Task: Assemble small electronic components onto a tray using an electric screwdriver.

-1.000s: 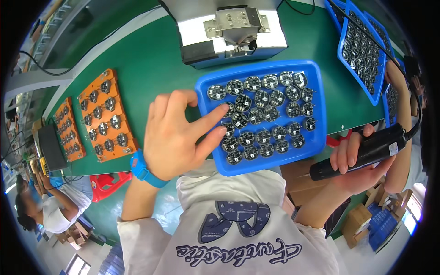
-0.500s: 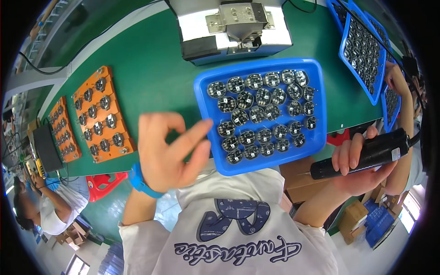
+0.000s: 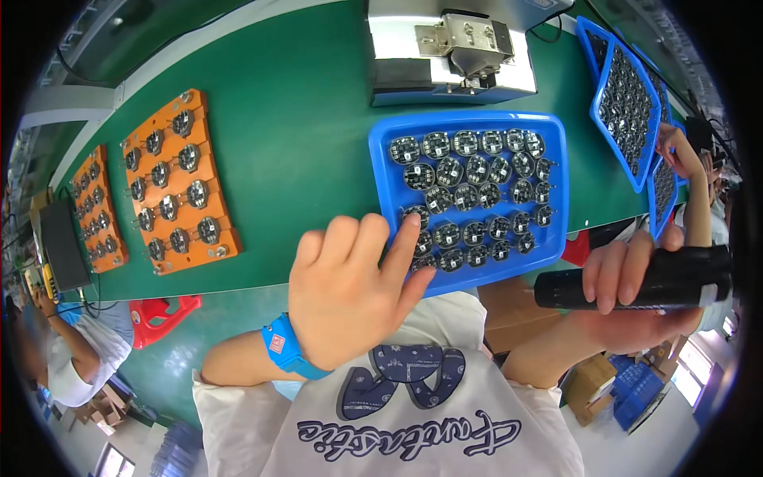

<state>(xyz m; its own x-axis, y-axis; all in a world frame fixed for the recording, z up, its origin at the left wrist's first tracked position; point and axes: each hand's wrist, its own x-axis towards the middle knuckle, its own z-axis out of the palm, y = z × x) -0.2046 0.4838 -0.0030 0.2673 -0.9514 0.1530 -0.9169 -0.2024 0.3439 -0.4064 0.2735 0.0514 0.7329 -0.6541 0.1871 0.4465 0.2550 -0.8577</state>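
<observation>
My left hand [image 3: 347, 286], with a blue wristband [image 3: 290, 347], reaches over the left rim of a blue tray [image 3: 469, 121]. Its index fingertip rests at a small round circuit board [image 3: 416, 211] in the leftmost column, and the thumb is apart from it, near the lower boards. Nothing shows between the two tips; the other fingers are bent. Several similar round boards [image 3: 477, 168] lie in rows inside the tray. At the right, my right hand [image 3: 620, 274] is wrapped round a black electric screwdriver [image 3: 675, 274], held level beside the tray.
Two orange fixtures [image 3: 218, 253] with round parts sit left on the green table [image 3: 302, 135]. A white machine with a metal bracket [image 3: 469, 44] stands behind the tray. More blue trays [image 3: 628, 111] and a co-worker's hand [image 3: 675, 147] are far right. A red stool [image 3: 163, 318] stands beyond the table's edge.
My left hand has moved right from outside the tray's rim to the boards at its left side. My right hand still grips the screwdriver. The whole view has shifted a little.
</observation>
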